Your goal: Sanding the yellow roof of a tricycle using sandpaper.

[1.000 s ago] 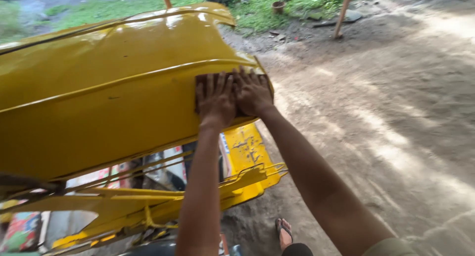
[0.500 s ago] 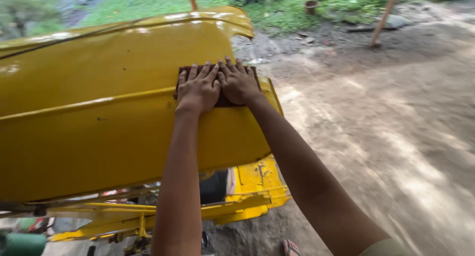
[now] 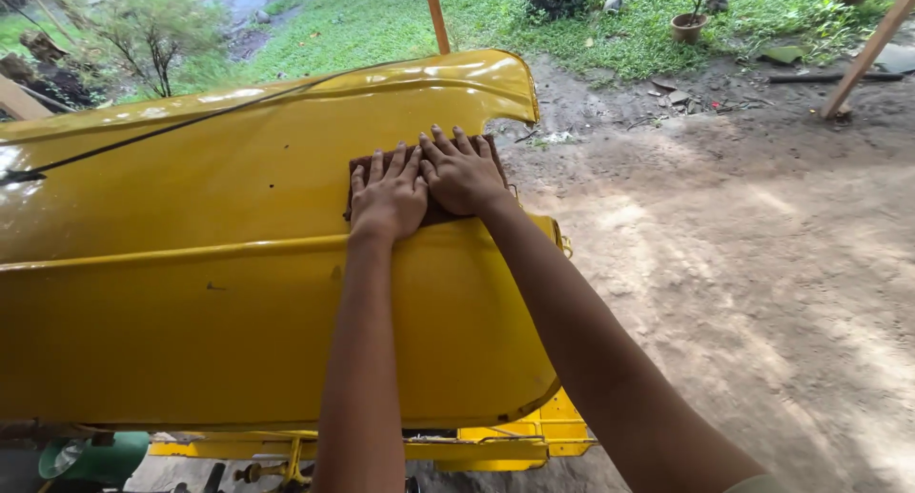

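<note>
A large curved yellow vehicle body panel [image 3: 191, 283] fills the left and middle of the head view. On its upper surface lies a dark brown abrasive pad [image 3: 360, 165]. My left hand [image 3: 389, 196] and my right hand [image 3: 463, 171] lie side by side, flat on the pad, fingers spread and pointing away from me. Both press it against the panel near the panel's right end. Most of the pad is hidden under my hands.
A black cable [image 3: 172, 126] runs along the panel's upper left. Bare dirt ground [image 3: 743, 264] spreads to the right. Wooden poles [image 3: 437, 15] [image 3: 867, 55] stand at the back, with potted plants [image 3: 688, 21] and grass beyond. A yellow frame [image 3: 534, 441] sits below the panel.
My hands and the pad have slid up the panel, away from me, from its lower ridge onto the upper surface. The view has also shifted to show more of the panel.
</note>
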